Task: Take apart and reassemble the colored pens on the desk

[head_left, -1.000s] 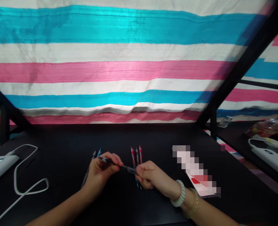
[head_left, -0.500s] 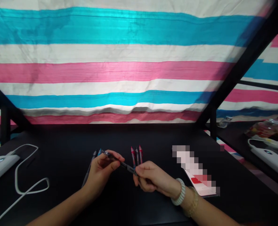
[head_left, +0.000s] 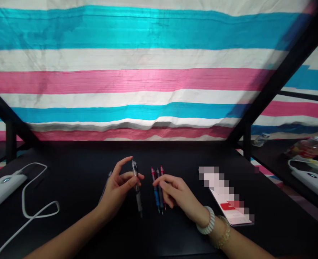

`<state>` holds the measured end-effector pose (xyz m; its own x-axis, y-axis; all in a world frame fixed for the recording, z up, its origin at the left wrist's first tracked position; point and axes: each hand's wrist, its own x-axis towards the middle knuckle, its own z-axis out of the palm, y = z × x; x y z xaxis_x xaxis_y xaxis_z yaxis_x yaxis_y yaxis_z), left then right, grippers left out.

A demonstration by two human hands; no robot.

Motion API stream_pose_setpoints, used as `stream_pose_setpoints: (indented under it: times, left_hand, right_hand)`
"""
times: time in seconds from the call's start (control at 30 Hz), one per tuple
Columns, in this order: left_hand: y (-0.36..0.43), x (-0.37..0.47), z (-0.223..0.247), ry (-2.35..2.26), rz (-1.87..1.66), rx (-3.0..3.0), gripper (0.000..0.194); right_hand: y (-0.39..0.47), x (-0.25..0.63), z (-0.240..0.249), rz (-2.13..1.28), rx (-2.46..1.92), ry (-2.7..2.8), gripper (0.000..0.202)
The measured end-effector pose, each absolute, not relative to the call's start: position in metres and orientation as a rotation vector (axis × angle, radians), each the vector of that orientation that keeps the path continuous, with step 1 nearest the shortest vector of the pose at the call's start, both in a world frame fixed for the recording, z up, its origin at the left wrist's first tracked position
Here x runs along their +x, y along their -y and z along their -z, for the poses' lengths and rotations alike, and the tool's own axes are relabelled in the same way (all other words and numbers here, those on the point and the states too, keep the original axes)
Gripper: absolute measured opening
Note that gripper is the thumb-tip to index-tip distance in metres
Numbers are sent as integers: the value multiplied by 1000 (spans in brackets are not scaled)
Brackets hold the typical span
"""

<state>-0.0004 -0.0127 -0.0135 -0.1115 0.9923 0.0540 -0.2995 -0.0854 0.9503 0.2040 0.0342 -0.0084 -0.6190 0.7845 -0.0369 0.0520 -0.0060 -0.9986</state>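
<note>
My left hand [head_left: 118, 189] holds a black and clear pen [head_left: 137, 194] between thumb and fingers, its index fingertip on the upper end and the grey grip pointing down. Beside it, my right hand [head_left: 175, 190] is bent with its fingers apart, holding nothing, over the edge of a row of pens. That row has a blue-gripped pen with a pink top [head_left: 156, 196], a dark pen [head_left: 160, 196] and another pink-topped pen [head_left: 162, 169], partly covered by my fingers. Another dark pen [head_left: 104, 187] lies behind my left wrist, mostly hidden.
A phone [head_left: 236, 212] lies on the black table [head_left: 94, 154] at the right. A white power bank [head_left: 5, 190] with a looping cable [head_left: 22, 201] is at the left. Beyond the right frame bar [head_left: 272, 86], a side table holds a bottle, a bag and a white device.
My right hand has let go of the pen and moved slightly right. In my left hand the pen has swung from slanted to nearly upright.
</note>
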Motion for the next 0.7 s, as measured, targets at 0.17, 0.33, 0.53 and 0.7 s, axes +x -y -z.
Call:
stream_pose_setpoints:
  times: [0.17, 0.33, 0.53, 0.7]
  left_hand:
    - [10, -7, 9, -966, -1433, 974, 57]
    - [8, -13, 7, -942, -1461, 954, 50]
    - [4, -21, 1, -995, -1460, 928, 51]
    - [0, -29, -2, -971, -1473, 943, 52]
  right_hand:
    - [-36, 204, 9, -1670, -881, 1669, 34]
    - [-35, 205, 8, -1631, -894, 1659, 32]
    - [-36, 205, 9, -1609, -923, 1627, 30]
    - [-38, 205, 11, -1619, -939, 1617, 29]
